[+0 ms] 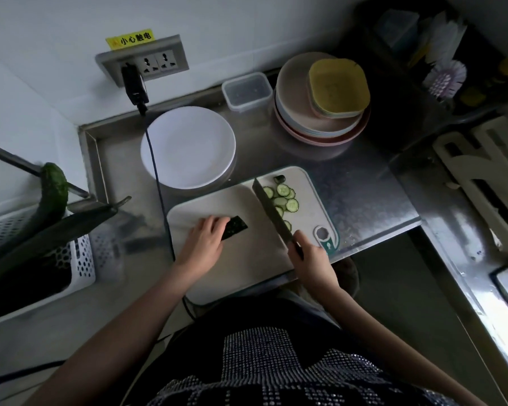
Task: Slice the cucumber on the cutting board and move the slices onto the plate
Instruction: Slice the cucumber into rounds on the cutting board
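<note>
Cutting board (241, 259) is set at counter's front edge. White plate (188, 148) is seen just behind board, bare. Knife (272, 213) is gripped by handle in curled R hand (308, 253), blade over board. Cucumber stub (233, 227) is held on board under L hand (203, 241) fingers. Slices (282, 200) are piled on board, right of blade
</note>
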The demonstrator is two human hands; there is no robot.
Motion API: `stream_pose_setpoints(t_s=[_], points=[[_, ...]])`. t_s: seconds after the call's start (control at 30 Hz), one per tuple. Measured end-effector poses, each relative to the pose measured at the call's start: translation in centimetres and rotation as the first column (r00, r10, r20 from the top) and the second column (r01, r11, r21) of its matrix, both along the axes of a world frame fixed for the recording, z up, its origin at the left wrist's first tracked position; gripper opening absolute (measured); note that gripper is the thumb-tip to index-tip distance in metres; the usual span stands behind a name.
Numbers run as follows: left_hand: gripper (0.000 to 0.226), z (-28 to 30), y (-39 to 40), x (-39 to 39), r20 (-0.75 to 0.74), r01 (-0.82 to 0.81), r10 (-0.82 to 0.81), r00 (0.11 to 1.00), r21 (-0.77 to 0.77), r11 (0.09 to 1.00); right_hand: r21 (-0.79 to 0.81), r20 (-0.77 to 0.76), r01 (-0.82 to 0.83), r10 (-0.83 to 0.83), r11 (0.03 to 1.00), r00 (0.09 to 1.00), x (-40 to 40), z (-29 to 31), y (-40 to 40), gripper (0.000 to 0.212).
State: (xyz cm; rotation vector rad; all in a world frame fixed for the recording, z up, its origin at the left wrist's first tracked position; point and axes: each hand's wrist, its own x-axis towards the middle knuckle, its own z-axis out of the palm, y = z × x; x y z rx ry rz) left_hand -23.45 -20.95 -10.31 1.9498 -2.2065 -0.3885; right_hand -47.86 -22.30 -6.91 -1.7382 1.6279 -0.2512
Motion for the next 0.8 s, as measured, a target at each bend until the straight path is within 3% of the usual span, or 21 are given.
stream_pose_setpoints(t_s=[0.1, 0.37, 0.53, 0.67, 0.8], points=[[0.057, 0.1, 0.1, -0.2, -0.034, 0.041, -0.042, 0.999, -0.014, 0.999, -0.027, 0.011, 0.048, -0.047, 0.998, 0.999, 0.3, 0.4, -0.6, 0.014], [0.059, -0.1, -0.5, -1.6, -0.061, 0.078, -0.083, 0.995, -0.085, 0.993, -0.075, 0.081, -0.064, 0.070, 0.995, 0.994, 2.9, 1.7, 0.1, 0.015], [0.027, -0.3, -0.8, -1.9, 0.050, 0.247, -0.242, 0.969, -0.274, 0.930, -0.090, -0.083, -0.198, 0.191, 0.976, 0.978, 3.5, 1.9, 0.8, 0.014], [0.044, -0.4, -1.8, -2.3, 0.028, 0.308, -0.313, 0.949, -0.276, 0.910, -0.119, -0.158, -0.239, 0.219, 0.964, 0.963, 3.3, 2.1, 1.2, 0.010], [0.026, 0.0, -2.8, -2.3, 0.081, 0.366, -0.358, 0.930, -0.300, 0.881, -0.127, -0.182, -0.252, 0.227, 0.959, 0.957, 3.2, 1.9, 1.1, 0.021]])
